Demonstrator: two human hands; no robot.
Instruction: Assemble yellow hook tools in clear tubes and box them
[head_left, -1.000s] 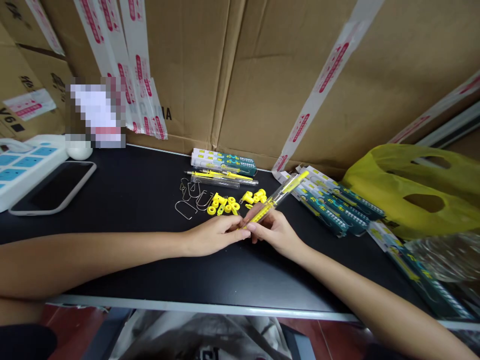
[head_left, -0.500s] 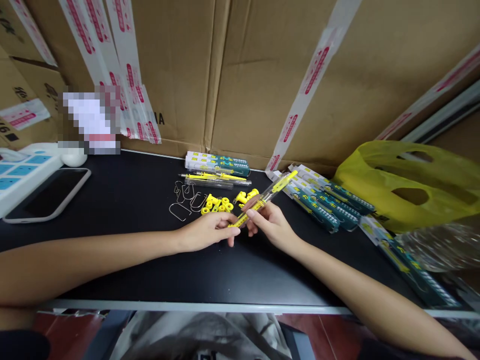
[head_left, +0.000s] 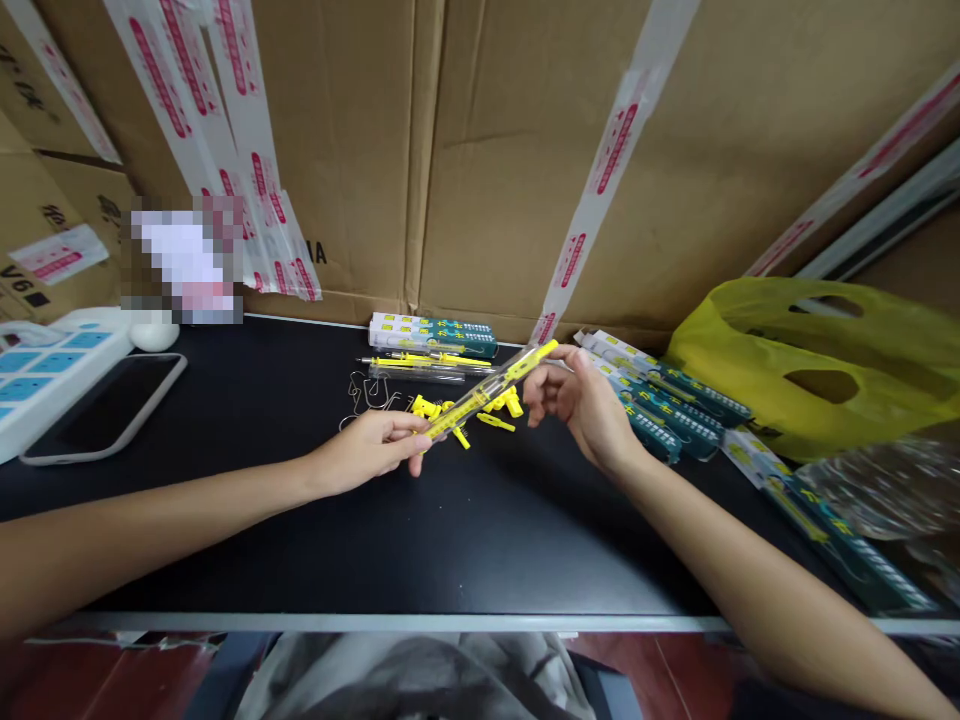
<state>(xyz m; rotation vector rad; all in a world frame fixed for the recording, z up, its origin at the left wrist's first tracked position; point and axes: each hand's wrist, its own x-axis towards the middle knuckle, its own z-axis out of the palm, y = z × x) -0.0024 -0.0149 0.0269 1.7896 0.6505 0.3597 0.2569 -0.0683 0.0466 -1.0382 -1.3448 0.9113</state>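
Note:
My left hand (head_left: 377,446) grips the lower end of a clear tube with a yellow tool inside (head_left: 487,393); the tube slants up to the right. My right hand (head_left: 581,405) is beside the tube's upper end, fingers apart and curved, holding nothing. Under and behind the tube lie small yellow parts (head_left: 510,401) and bent metal hooks (head_left: 373,390). More yellow tools (head_left: 442,359) with clear tubes lie behind them, in front of a printed box (head_left: 431,332).
Several green and white packages (head_left: 652,405) lie at the right, by a yellow plastic bag (head_left: 810,370) and crumpled clear plastic (head_left: 885,490). A phone (head_left: 105,405) and a power strip (head_left: 52,375) are at the left. Cardboard (head_left: 510,150) stands behind the black table (head_left: 465,560).
My right hand has let go of the tube and moved right and up, its fingers opening. My left hand has moved left with the tube, which now tilts lower.

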